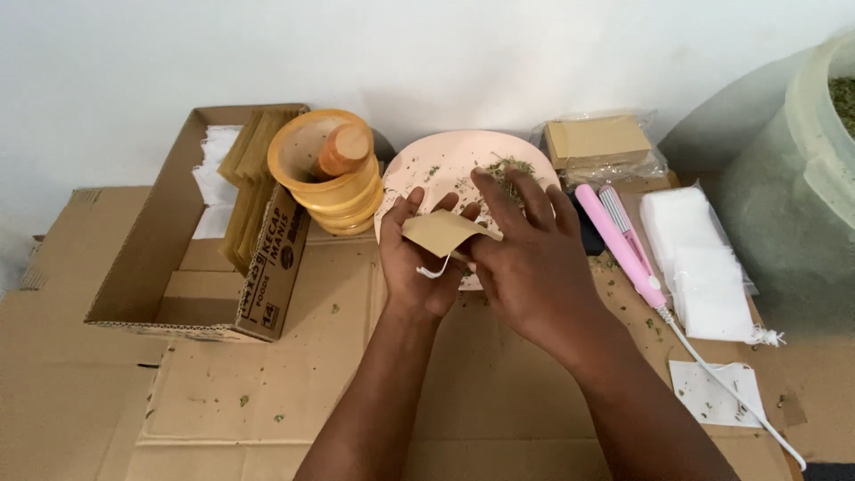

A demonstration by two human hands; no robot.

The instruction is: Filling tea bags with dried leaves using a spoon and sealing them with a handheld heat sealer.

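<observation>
Landmark: round pale pink plate, on flattened brown cardboard sheets that cover the bench.

Left hand: fingers curled, pinching a small tan paper sachet over the near rim of the plate. A short white string hangs from the sachet's lower edge.

Right hand: palm down, fingers loosely spread, thumb and forefinger at the sachet's right corner; fingertips reach over a small heap of dried green herb on the plate. Whether it pinches any herb, cannot tell.

Progress, judged: the sachet looks flat, mouth still open; filling appears barely begun, sealing not yet done. Herb remains on the plate. Left of the plate, an open brown cardboard box holds a row of tan sachets, likely finished ones.

Edges and room:
- Left of plate, touching or nearly so: yellow wooden mortar with orange pestle.
- Right of plate: pink handheld sealer with white cord; beyond it, stacked white filter bags.
- Behind plate, right: clear packet of tan sachets.
- Far right: large translucent tub.
- Near side of plate: bare cardboard with herb crumbs, the widest open room.
</observation>
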